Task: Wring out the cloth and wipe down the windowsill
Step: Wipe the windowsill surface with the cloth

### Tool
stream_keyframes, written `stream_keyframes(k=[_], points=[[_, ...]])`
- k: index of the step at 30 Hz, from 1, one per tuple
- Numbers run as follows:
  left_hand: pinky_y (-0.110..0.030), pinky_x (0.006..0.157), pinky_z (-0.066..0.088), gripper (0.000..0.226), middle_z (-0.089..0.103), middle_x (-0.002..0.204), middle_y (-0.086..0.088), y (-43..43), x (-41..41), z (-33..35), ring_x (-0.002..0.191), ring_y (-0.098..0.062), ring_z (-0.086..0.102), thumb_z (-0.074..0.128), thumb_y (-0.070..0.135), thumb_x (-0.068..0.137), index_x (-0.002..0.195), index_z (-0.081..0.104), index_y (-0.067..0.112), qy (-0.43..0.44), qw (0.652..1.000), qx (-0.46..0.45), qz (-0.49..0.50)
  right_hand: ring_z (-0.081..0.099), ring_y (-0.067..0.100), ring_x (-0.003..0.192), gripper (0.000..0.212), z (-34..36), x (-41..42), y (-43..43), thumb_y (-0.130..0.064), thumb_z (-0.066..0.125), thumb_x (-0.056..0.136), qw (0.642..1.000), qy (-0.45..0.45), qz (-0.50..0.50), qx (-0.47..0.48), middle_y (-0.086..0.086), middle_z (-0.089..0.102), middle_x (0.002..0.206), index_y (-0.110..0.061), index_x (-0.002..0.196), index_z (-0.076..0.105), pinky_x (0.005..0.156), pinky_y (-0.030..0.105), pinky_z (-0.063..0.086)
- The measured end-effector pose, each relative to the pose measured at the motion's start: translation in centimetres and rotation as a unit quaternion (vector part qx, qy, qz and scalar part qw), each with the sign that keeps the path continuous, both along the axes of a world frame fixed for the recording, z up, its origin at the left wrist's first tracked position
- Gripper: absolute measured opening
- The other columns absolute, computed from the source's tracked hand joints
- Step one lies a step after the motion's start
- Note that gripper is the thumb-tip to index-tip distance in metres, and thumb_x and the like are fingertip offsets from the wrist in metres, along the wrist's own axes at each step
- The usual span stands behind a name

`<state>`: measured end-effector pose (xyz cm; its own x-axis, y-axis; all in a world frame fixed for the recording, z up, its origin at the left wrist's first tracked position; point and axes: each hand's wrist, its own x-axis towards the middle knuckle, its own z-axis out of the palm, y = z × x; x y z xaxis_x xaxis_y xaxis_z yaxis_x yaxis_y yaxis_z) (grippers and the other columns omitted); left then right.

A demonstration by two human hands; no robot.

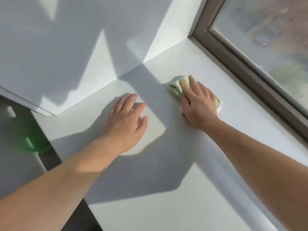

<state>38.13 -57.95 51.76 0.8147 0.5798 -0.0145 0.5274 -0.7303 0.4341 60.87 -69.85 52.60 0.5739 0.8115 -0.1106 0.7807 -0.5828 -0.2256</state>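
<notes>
Our right hand (198,104) presses the cloth (176,87) under straight fingers near the far corner of the sill (166,205). Our left hand (126,124) rests beside it, fingers spread. The sill's length runs toward us.

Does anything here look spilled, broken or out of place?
Nothing looks spilled or broken. The right hand presses a green cloth onto the white windowsill, and the left hand rests flat on the sill, apart from the cloth. The only odd bit is the window glass, which looks hazy and smeared.
</notes>
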Motion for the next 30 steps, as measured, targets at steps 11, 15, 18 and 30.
stream_keyframes(k=[11,15,18,30], points=[[-0.039,0.123,0.001,0.063,0.013,0.165,0.002,4.1,8.1,-0.7,0.153,-0.018,0.001,0.02,0.057,0.093,0.151,0.034,0.037,0.063,0.973,0.068,-0.211,0.011,0.025,0.152,0.051,-0.1,9.7,-2.0,-0.045,0.027,0.104,0.987,-0.02,-0.158,-0.005,-0.006,0.01,0.168,-0.041,0.155,0.022,0.122,0.045,0.007],[-0.046,0.123,0.006,0.061,0.018,0.164,-0.004,4.0,8.5,-1.0,0.152,-0.023,0.007,0.025,0.056,0.094,0.149,0.037,0.033,0.064,0.97,0.08,-0.22,0.013,0.026,0.151,0.052,-0.9,6.9,-0.8,-0.042,0.026,0.102,0.952,-0.037,-0.304,0.019,-0.004,0.012,0.167,-0.039,0.154,0.024,0.121,0.049,0.011],[-0.049,0.122,0.009,0.062,0.021,0.163,-0.007,4.2,8.7,-1.0,0.152,-0.025,0.009,0.027,0.056,0.094,0.149,0.039,0.03,0.059,0.968,0.082,-0.229,0.01,0.025,0.152,0.051,-1.0,3.5,-0.4,-0.042,0.025,0.104,0.978,-0.026,-0.208,0.013,-0.007,0.009,0.168,-0.041,0.155,0.022,0.122,0.047,0.008],[-0.049,0.123,0.006,0.064,0.022,0.163,-0.01,4.6,9.0,-0.7,0.152,-0.026,0.01,0.029,0.048,0.093,0.15,0.037,0.019,0.048,0.965,0.083,-0.246,0.008,0.025,0.154,0.05,-0.6,-1.0,-1.6,-0.045,0.027,0.104,0.984,-0.005,-0.179,0.004,-0.009,0.01,0.168,-0.044,0.155,0.023,0.123,0.046,0.005]])
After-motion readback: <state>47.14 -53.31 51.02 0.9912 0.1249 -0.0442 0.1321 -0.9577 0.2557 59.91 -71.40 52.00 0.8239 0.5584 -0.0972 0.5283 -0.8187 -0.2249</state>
